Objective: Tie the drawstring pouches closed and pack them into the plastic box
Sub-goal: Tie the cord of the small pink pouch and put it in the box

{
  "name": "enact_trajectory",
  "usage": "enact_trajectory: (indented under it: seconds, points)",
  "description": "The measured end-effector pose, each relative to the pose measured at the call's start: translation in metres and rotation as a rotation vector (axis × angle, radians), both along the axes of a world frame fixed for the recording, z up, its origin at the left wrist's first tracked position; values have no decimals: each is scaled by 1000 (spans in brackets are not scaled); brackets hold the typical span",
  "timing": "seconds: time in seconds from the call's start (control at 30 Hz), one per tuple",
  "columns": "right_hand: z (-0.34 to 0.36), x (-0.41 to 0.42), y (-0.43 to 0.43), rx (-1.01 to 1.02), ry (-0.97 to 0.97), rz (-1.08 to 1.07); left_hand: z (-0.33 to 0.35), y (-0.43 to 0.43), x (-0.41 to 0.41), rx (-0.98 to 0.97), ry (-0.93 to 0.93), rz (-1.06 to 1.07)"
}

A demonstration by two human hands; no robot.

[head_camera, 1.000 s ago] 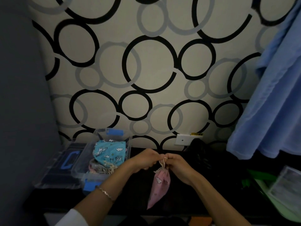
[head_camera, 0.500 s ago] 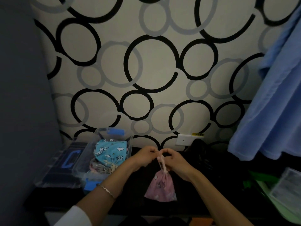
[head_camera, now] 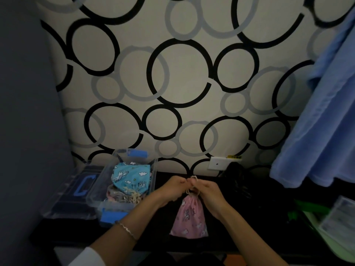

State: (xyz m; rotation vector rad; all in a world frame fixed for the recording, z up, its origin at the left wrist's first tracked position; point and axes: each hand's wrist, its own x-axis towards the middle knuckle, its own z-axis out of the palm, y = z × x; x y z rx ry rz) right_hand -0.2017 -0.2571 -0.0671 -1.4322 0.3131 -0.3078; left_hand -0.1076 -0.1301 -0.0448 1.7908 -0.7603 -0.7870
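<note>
your left hand (head_camera: 172, 189) and right hand (head_camera: 208, 193) meet at the neck of the pink pouch (head_camera: 189, 220), the fingers of both curled in tight and pinching its pale drawstring (head_camera: 193, 179), which loops up just above your knuckles. the pouch hangs below your hands, its bottom edge down by the dark table (head_camera: 249, 231) at the near middle. to the left sits the clear plastic box (head_camera: 154, 170), open, with a blue pouch (head_camera: 130, 175) on top of other pouches inside. its lid (head_camera: 76, 191) lies just beside it, further left. blue cloth (head_camera: 322, 116) hangs at the far right.
</note>
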Motion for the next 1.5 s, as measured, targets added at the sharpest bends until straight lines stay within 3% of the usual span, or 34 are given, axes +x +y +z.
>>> enact_trajectory:
  seconds: [0.1, 0.2, 0.37, 0.47, 0.6, 0.7, 0.83, 1.07, 1.17, 1.3, 1.43, 1.5]
  points:
    - [4, 2, -4, 140, -36, -51, 3, 1, 1, -10, 27, -30]
    - [5, 2, -13, 237, -49, -75, 4, 8, 6, 1, -83, -63]
    - [-8, -9, -41, 115, 116, -230, -7, 37, 26, 99, -235, -49]
    - [-9, -6, -33, -227, 313, -122, -11, 41, 24, 134, -320, -145]
    - [-8, 3, -25, -619, 388, 119, -3, 28, 20, 198, -855, -161]
    - [-7, 3, -22, -630, 406, 261, 8, 14, 15, 232, -1120, -92]
    - [-9, 0, -9, -506, 315, 250, 12, -6, 4, 168, -1000, -34]
    - [-9, -9, -6, -386, 243, 44, -18, -20, -25, -73, -210, -91]
    - [-9, -12, -3, -339, 238, 7, -31, -22, -26, 23, -398, -27]
    - [-8, -17, 1, -263, 233, -33, -36, -22, -28, 22, -414, 16]
    - [-6, -18, 2, -134, 225, -47, -28, -22, -21, 97, -778, 11]
    - [-5, -18, 4, -100, 209, -46, -25, -20, -17, 77, -765, -31]
